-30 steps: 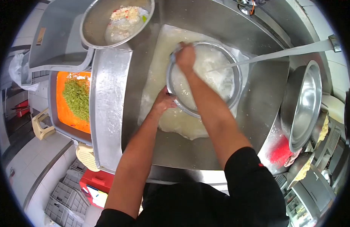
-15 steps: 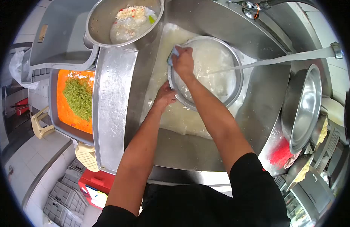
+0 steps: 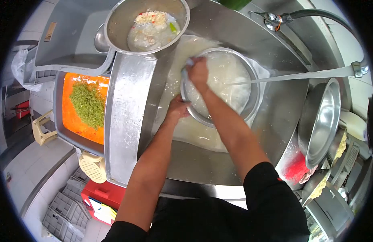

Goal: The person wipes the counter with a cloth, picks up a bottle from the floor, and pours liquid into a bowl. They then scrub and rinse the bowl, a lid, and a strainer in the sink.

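Observation:
A round metal bowl [image 3: 255,92] full of cloudy water sits in the steel sink [image 3: 202,163]. My left hand [image 3: 178,109] grips its near-left rim, thumb on the inner side. At the upper left of the rim, my right hand [image 3: 197,74] is closed on a blue-grey cloth [image 3: 189,63], pressed against the edge; motion blurs the hand a little. Water [image 3: 299,76] streams from the tap [image 3: 359,69] at the right into the bowl. Cloudy water also lies on the sink floor around it.
Upper left, a metal pot [image 3: 113,30] holds food scraps in liquid, beside a grey tub [image 3: 73,32]. Below that, another tub [image 3: 59,117] contains orange liquid and chopped greens. On the right stand a large metal basin [image 3: 325,121] and a red scrubber [image 3: 295,167].
The whole view has shifted, so the sink and bowl appear slightly lower. My right hand is still at the upper-left rim with the cloth; my left hand still holds the bowl.

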The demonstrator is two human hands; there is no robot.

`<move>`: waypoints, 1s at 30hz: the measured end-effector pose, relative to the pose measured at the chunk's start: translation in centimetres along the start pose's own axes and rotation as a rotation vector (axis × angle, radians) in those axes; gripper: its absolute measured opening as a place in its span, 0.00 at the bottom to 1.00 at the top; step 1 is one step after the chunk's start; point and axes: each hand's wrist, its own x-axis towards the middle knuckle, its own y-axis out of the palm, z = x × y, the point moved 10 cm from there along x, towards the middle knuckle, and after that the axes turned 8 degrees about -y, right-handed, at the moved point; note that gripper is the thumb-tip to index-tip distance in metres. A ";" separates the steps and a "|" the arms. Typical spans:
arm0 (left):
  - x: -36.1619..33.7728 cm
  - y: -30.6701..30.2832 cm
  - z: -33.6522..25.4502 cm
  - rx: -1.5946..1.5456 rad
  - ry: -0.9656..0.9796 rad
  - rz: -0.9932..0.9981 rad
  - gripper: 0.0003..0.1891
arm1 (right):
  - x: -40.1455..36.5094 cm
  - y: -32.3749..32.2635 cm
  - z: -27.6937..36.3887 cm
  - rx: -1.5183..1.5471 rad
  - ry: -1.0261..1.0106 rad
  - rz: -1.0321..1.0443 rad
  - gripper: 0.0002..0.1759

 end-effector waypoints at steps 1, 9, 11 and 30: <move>0.5 -0.4 -0.7 -0.135 0.077 -0.028 0.19 | -1.8 1.7 0.8 0.035 0.027 0.100 0.21; 0.0 -0.1 0.6 -0.023 0.074 -0.083 0.20 | 5.1 -0.8 -1.6 -0.106 -0.064 -0.062 0.14; -1.1 -0.2 -0.2 -0.023 0.056 -0.067 0.19 | 5.2 -1.3 -1.7 -0.121 -0.053 -0.122 0.12; 1.7 -0.1 3.3 -0.036 0.014 -0.027 0.13 | -2.2 1.2 3.2 -0.081 -0.234 0.131 0.08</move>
